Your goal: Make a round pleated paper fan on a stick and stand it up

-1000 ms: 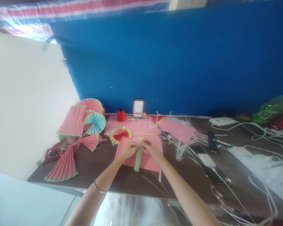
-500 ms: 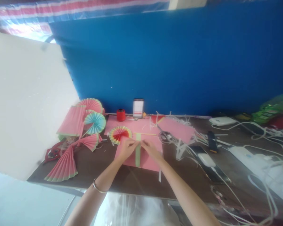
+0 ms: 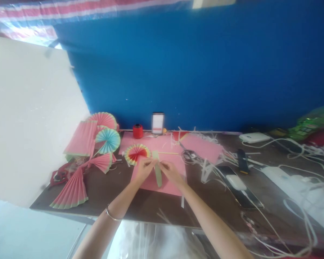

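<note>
Between my two hands is a narrow strip of pale green paper (image 3: 158,177), slightly slanted, over a pink paper sheet (image 3: 170,186). My left hand (image 3: 145,169) pinches the strip's left edge with thumb and fingers. On its right edge my right hand (image 3: 169,170) pinches too, the fingertips of both hands close together. A round pleated paper fan (image 3: 137,154), red in the middle with a yellow-green rim, lies just beyond my left hand. Behind the hands lies another pink sheet (image 3: 159,143).
Pleated pink fans (image 3: 72,190) and a blue one (image 3: 108,140) lie at left. A red thread spool (image 3: 137,131) and a propped phone (image 3: 158,123) stand at the back. Scissors (image 3: 189,156), paper scraps, another phone (image 3: 245,198), cables and a power strip (image 3: 286,183) crowd the right.
The green strip has tilted from nearly upright, its lower end shifting slightly up and right. Both hands stay pinched at about the same spot. White slivers now show near the table's front edge.
</note>
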`<state>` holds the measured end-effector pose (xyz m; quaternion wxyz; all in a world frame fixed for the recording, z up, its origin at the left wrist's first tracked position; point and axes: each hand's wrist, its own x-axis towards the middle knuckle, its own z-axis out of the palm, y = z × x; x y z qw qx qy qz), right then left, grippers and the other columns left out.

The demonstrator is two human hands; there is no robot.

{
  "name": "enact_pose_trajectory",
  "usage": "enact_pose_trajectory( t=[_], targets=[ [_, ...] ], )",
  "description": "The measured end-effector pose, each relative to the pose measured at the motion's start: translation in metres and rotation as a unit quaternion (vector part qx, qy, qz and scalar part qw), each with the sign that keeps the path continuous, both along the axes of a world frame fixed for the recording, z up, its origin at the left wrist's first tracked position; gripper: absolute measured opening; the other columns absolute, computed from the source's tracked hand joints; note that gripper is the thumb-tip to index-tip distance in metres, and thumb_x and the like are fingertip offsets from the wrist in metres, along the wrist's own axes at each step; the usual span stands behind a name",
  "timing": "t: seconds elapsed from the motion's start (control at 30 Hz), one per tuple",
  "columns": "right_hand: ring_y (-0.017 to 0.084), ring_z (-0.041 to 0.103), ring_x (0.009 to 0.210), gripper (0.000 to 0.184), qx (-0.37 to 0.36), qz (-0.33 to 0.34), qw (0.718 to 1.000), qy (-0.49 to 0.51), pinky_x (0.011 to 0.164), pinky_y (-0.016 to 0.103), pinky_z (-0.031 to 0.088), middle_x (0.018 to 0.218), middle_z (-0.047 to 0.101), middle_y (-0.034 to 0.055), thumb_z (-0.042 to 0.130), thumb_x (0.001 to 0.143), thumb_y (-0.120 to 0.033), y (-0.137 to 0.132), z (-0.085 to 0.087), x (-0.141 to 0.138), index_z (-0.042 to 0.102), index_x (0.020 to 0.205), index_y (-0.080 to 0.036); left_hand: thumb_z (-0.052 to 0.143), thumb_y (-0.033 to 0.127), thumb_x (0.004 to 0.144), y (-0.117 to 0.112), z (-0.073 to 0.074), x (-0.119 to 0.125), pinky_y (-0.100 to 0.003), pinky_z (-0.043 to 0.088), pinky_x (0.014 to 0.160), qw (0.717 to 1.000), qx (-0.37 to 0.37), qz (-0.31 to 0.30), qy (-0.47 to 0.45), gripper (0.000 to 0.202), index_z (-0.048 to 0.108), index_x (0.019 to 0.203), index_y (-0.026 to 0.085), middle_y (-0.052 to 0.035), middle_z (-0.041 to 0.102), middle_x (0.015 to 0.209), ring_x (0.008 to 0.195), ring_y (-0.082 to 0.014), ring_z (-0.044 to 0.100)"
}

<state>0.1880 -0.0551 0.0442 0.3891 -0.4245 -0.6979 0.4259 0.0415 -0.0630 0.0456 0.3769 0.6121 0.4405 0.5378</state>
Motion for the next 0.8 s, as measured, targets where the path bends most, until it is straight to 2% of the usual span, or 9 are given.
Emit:
enact_pose_trajectory(
  t=[0.13,0.23,0.37,0.53,0.67,0.8],
  targets=[
    [0.015,0.051,0.06,0.038,0.016,-0.028,0.999,-0.013,0.059,0.026,0.039,0.062,0.058,0.0016,0.046,0.082,-0.048,0.0007,-0.0002,-0.0001,0.058,0.063,-0.017,0.052,0.049,0.077,0.0003,0.0009,-0.0009,-0.023,0.036,0.054,1.0,-0.018,-0.008,-0.005,0.043,0.052,0.051,0.015,0.0022,0.044,0.051,0.054,-0.0101,0.042],
    [0.014,0.049,0.057,0.04,0.006,-0.018,1.0,-0.014,0.058,0.026,0.039,0.059,0.056,0.0006,0.046,0.082,-0.049,0.0017,-0.001,0.0007,0.057,0.061,-0.017,0.053,0.047,0.077,0.0006,-0.0009,-0.0008,-0.022,0.036,0.053,1.0,-0.02,-0.01,0.006,0.04,0.055,0.055,0.014,0.0016,0.045,0.053,0.054,-0.0102,0.043],
    [0.013,0.048,0.056,0.04,-0.021,0.01,1.0,0.004,0.057,0.025,0.039,0.058,0.055,-0.0007,0.048,0.08,-0.052,0.0018,-0.0021,0.0012,0.056,0.061,-0.018,0.053,0.044,0.077,-0.0007,-0.0012,-0.0012,-0.022,0.035,0.052,1.0,-0.009,0.021,0.021,0.039,0.056,0.054,0.014,0.0014,0.046,0.052,0.054,-0.01,0.042],
    [0.016,0.055,0.063,0.039,-0.04,0.019,0.999,0.019,0.06,0.026,0.042,0.066,0.062,0.003,0.051,0.078,-0.052,0.0007,-0.002,0.0004,0.063,0.068,-0.016,0.056,0.046,0.074,0.0003,-0.0005,-0.0034,-0.022,0.038,0.05,0.996,-0.057,0.063,-0.014,0.036,0.06,0.06,0.014,0.0008,0.05,0.053,0.052,-0.011,0.046],
    [0.015,0.053,0.058,0.042,-0.051,0.012,0.999,0.003,0.057,0.026,0.04,0.059,0.06,0.0017,0.051,0.077,-0.053,0.0027,-0.0018,0.0023,0.063,0.063,-0.015,0.06,0.046,0.071,0.0026,-0.0038,-0.0032,-0.022,0.039,0.05,0.995,-0.094,0.03,-0.02,0.035,0.059,0.058,0.013,0.0015,0.05,0.051,0.05,-0.0105,0.048],
    [0.014,0.053,0.056,0.042,-0.053,0.007,0.999,0.01,0.057,0.025,0.039,0.059,0.059,0.0007,0.051,0.077,-0.053,0.0041,-0.0027,0.0036,0.061,0.062,-0.016,0.058,0.046,0.072,0.0025,-0.0041,-0.0031,-0.021,0.038,0.049,0.997,-0.07,0.018,-0.001,0.038,0.057,0.053,0.013,0.0013,0.05,0.049,0.051,-0.0101,0.046]
  ],
)
